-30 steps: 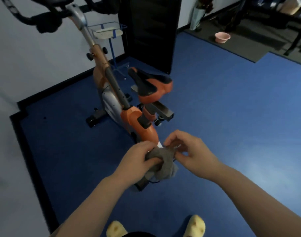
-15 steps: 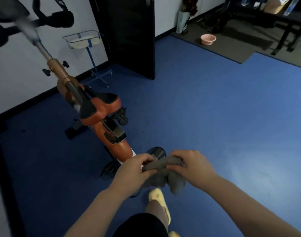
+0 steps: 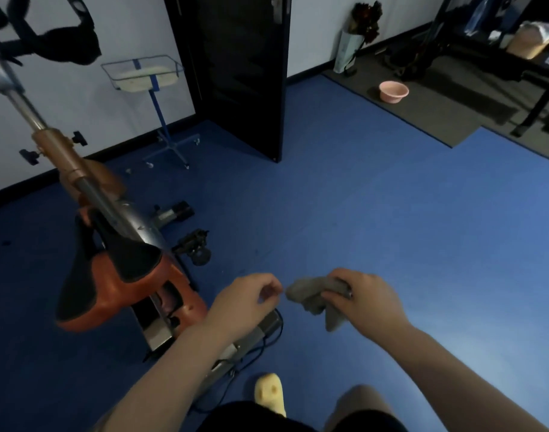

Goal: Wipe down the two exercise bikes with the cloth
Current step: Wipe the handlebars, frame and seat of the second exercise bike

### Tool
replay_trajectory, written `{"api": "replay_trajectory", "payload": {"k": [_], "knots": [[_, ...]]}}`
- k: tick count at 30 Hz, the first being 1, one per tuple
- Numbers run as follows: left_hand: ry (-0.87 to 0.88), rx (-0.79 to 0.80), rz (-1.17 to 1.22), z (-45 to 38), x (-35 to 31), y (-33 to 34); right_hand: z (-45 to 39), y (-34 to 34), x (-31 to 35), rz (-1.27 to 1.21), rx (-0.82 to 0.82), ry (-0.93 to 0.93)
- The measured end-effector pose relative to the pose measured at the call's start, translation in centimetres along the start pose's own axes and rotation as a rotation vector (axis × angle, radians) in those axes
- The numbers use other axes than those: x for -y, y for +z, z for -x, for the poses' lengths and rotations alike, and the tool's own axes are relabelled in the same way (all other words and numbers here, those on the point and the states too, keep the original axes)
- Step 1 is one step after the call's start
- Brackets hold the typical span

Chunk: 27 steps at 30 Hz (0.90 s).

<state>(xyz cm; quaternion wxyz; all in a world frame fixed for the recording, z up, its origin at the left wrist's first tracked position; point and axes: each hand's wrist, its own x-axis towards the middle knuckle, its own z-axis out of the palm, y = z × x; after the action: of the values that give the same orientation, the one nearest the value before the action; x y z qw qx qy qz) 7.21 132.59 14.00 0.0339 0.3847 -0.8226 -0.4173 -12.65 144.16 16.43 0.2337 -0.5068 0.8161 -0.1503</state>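
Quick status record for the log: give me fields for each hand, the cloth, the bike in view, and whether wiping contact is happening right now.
left hand: fingers curled, holding nothing, just beside the cloth's end
right hand: grips the cloth, bunched
cloth: grey, one end hanging down below the right hand, in the air over the blue floor
bike: orange and black, saddle at the left of both hands
wiping contact: none; cloth is apart from the bike
second bike: not in view

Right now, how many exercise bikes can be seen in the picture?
1. The orange and black exercise bike stands on the blue floor at the left, beside the left hand. A second bike may be outside the view.
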Motion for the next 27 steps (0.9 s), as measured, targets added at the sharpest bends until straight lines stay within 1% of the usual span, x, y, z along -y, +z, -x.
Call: {"api": "replay_trajectory", "payload": {"k": [6, 9, 13, 15, 17, 18, 21, 25, 27], "knots": [[0.025, 0.022, -0.004, -8.2, -3.3, -0.2, -8.4, -4.1, -3.2, -0.054, -0.022, -0.022], [-0.032, -0.051, 0.011, -12.7, -3.6, -0.4, -14.3, -6.1, -5.4, -0.083, -0.002, -0.057], [-0.162, -0.211, 0.077, -18.6, -5.0, -0.4, -22.6, -9.6, -7.6, -0.103, 0.068, -0.15], [-0.184, -0.233, 0.108, -21.6, -7.2, -0.5, -26.0, -11.6, -8.3, -0.116, 0.092, -0.185], [-0.165, -0.231, 0.134, -24.9, -9.9, -0.8, -29.1, -13.5, -8.7, -0.139, 0.111, -0.216], [-0.154, -0.246, 0.136, -26.6, -11.2, -1.3, -30.8, -14.4, -8.7, -0.149, 0.113, -0.235], [-0.165, -0.383, 0.146, -29.5, -13.2, -3.4, -35.2, -16.4, -7.8, -0.182, 0.134, -0.317], [-0.321, -0.437, 0.14, -29.3, -11.3, -6.0, -39.1, -16.6, -4.7, -0.299, 0.203, -0.419], [-0.404, -0.503, 0.163, -28.9, -9.4, -7.5, -40.8, -16.0, -2.5, -0.33, 0.24, -0.466]]}}
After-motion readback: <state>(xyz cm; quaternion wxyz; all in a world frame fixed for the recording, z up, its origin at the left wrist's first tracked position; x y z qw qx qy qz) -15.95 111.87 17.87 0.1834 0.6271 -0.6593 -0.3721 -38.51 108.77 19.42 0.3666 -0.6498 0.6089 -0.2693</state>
